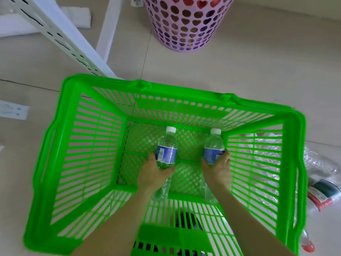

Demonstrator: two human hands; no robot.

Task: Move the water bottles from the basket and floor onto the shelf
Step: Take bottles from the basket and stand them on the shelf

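Shelf frame [60, 36]: standing at the far left beyond the basket; no bottle is showing on the part in view, so nothing is visibly shelved yet.
Green basket [88, 137]: sitting on the tiled floor, holding only two blue-labelled water bottles now.
Floor bottles [321, 183]: lying in a heap just outside the basket's right wall, possibly wrapped in clear plastic; they are waiting their turn.
Left hand [154, 172]: reaching down inside, fingers curling round the left bottle [166, 148] below its label.
Right hand [219, 169]: doing likewise, fingers wrapping the right bottle [214, 146].
Progress: the basket is nearly being emptied; carrying these two across and clearing the floor heap is looking like the remaining work.
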